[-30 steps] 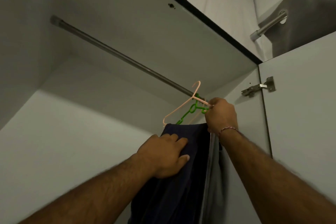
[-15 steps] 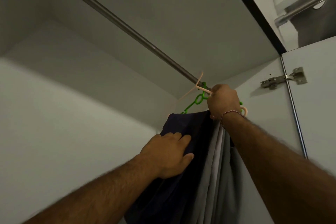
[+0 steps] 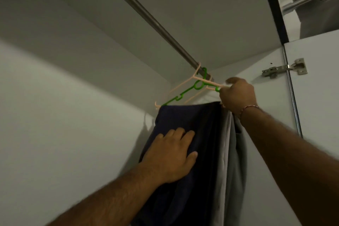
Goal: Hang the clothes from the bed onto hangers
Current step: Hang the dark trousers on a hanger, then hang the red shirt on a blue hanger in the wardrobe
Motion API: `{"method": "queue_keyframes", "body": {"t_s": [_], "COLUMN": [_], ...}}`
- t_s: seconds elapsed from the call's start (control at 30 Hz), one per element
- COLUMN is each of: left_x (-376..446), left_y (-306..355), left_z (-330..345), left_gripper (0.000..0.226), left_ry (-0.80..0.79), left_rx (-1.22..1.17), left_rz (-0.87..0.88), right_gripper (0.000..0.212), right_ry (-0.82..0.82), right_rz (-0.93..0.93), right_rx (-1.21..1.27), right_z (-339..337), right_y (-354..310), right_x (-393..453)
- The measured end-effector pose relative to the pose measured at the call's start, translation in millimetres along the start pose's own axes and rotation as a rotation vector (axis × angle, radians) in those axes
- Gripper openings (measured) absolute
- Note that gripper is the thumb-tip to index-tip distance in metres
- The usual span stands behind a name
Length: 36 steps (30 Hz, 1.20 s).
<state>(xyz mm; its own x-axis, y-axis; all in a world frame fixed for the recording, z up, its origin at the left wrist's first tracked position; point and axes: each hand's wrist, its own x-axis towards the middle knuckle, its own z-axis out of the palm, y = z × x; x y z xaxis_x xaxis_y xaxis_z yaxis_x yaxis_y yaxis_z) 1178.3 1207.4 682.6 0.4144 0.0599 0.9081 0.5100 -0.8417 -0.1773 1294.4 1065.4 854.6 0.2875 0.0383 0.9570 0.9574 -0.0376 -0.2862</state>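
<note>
Wardrobe interior, steel rail (image 3: 146, 16) overhead: peach hanger (image 3: 201, 79) is hooked at the rail's right end and gripped by the right hand (image 3: 237, 95), dark garment (image 3: 185, 124) is pressed flat by the relaxed left hand (image 3: 170, 154); hook seating is best confirmed before letting go.

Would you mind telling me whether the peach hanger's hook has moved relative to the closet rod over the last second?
Yes. The peach hanger hook, earlier just off the closet rod, now sits over it, near its right end.
</note>
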Motion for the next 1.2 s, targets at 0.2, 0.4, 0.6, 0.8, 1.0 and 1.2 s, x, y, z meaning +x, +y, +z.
{"method": "queue_keyframes", "body": {"t_s": [0.2,0.4,0.6,0.8,1.0,1.2], "left_x": [-59,-166,-352,-513,-617,-676], "left_y": [74,191,382,609,808,934], "left_z": [10,46,53,-47,-184,-303], "left_gripper": [0.07,0.058,0.052,0.054,0.061,0.055], "left_ry": [0.136,0.14,-0.189,-0.781,-1.317,-1.477], "left_rx": [-0.355,-0.735,-1.111,-1.382,-1.626,-1.808], "left_rz": [-0.091,-0.121,-0.274,-0.017,0.407,0.828], "right_gripper": [0.048,0.04,0.048,0.056,0.05,0.034], "right_ry": [0.101,-0.264,-0.344,-0.416,-0.017,0.663], "right_rz": [-0.101,0.423,0.666,1.006,1.45,1.691], "right_rx": [0.257,0.643,0.182,-0.324,-0.599,-0.778], "right_z": [-20,-97,-276,-559,-807,-955], "right_y": [45,107,179,180,91,-6], "right_x": [-126,-328,-531,-723,-849,-941]}}
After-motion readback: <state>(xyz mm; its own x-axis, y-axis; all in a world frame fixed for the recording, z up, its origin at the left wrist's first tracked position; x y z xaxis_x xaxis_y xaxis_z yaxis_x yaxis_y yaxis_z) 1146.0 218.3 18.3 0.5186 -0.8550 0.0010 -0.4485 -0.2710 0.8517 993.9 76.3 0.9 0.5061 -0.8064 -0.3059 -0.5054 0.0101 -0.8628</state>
